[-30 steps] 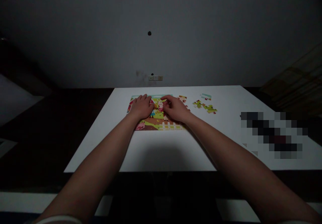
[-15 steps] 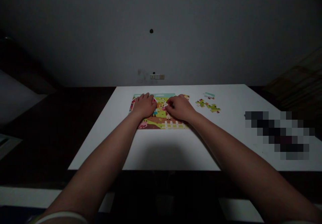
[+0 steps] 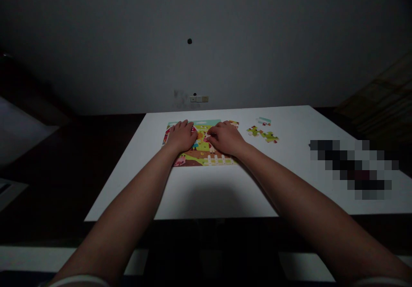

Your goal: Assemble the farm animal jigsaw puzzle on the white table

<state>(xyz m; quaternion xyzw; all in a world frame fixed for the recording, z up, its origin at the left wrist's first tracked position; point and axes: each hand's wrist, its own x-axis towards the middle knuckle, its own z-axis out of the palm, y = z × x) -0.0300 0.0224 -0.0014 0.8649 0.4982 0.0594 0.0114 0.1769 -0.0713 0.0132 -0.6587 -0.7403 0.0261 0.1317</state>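
A colourful farm-scene jigsaw puzzle [image 3: 189,159] lies flat on the white table. My left hand [image 3: 182,135] rests on its left part, palm down with fingers stretched out, covering some of the red barn. Over the right part, my right hand [image 3: 226,137] is curled, thumb and fingertips pinched at a small pink-and-white puzzle piece [image 3: 207,137] low against the picture. The hand hides much of the puzzle's right side, so the piece's outline is hard to make out. Beyond its knuckles, a bit of puzzle with orange colours [image 3: 234,124] shows.
Loose green puzzle pieces [image 3: 269,137] lie right of the puzzle, with a pale blue piece [image 3: 264,121] behind them. A pixelated dark object [image 3: 352,166] is on the table's [image 3: 212,201] right side. A wall with sockets [image 3: 199,99] stands behind.
The whole view has shifted slightly, moving the scene a little left. Both hands keep nearly the same places on the puzzle; the right fingers stay pinched.
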